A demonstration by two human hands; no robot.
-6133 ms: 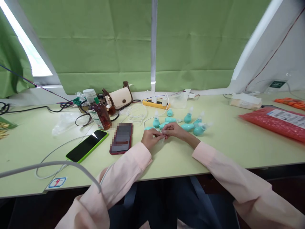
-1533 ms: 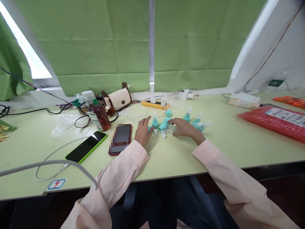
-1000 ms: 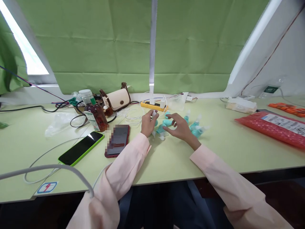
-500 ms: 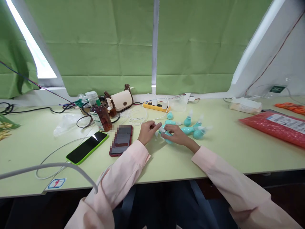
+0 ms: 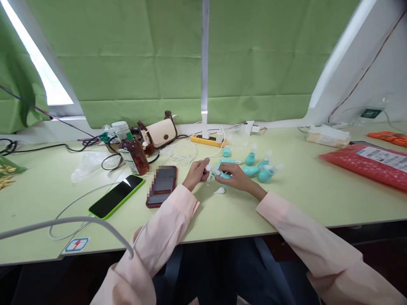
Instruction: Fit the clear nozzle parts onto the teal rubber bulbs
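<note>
**Left hand (image 5: 196,174) and right hand (image 5: 237,177) close together, one holding a white piece (image 5: 207,168), the other a teal bulb (image 5: 225,175)**

The left hand's thumb and fingers are closed on the small white piece. Just to its right, the right hand pinches the teal bulb, which is tilted so that its pale nozzle (image 5: 216,171) points toward the left hand. Whether the nozzle and the white piece touch is too small to tell. A white scrap (image 5: 220,190) lies on the pale green table (image 5: 235,216), just nearer the body than the hands.

Beyond the right hand and to its right is a loose cluster of other teal bulbs (image 5: 266,175), several with clear tips, some upright and some on their sides. Farther beyond the hands are a yellow power strip (image 5: 196,139) and a coiled white cord (image 5: 182,156).

Left of the left hand lies a phone in a dark red case (image 5: 162,186), then a phone in a green case (image 5: 116,197). Beyond them are a bottle of reddish liquid (image 5: 133,156) and a cream handbag (image 5: 161,132). Well to the right of the right hand lies a red packet (image 5: 356,163).
</note>
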